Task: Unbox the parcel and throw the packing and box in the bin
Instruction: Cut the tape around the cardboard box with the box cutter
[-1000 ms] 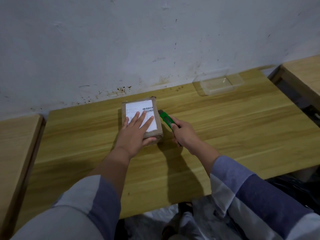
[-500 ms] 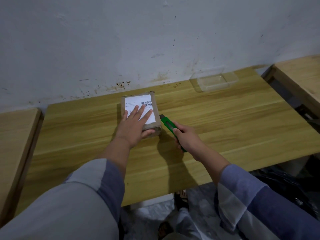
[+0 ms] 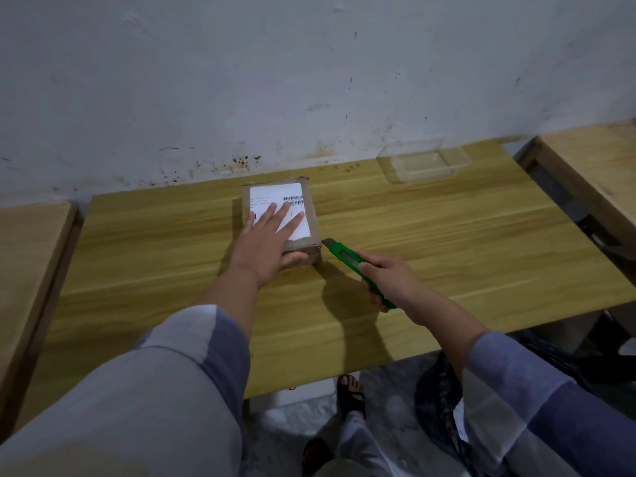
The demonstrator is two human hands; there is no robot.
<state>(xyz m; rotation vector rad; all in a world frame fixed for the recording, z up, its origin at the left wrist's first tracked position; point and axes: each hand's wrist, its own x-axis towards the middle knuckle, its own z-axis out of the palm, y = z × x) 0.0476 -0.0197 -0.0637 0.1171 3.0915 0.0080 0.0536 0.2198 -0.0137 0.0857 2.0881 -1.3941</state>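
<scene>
On the wooden table (image 3: 447,242), near the wall, sits the parcel (image 3: 309,215). Left hand (image 3: 265,246) lies flat on top, fingers spread. Right hand (image 3: 392,280) is clamped on green box cutter (image 3: 347,258), blade tip at parcel's near-right corner.

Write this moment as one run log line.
left hand: flat on parcel | right hand: holds green box cutter | blade at near right corner

The left hand (image 3: 266,247) lies flat on the parcel (image 3: 280,220). Just right of the parcel, the right hand (image 3: 390,282) grips a green cutter (image 3: 347,258), its blade at the parcel's near corner.
</scene>
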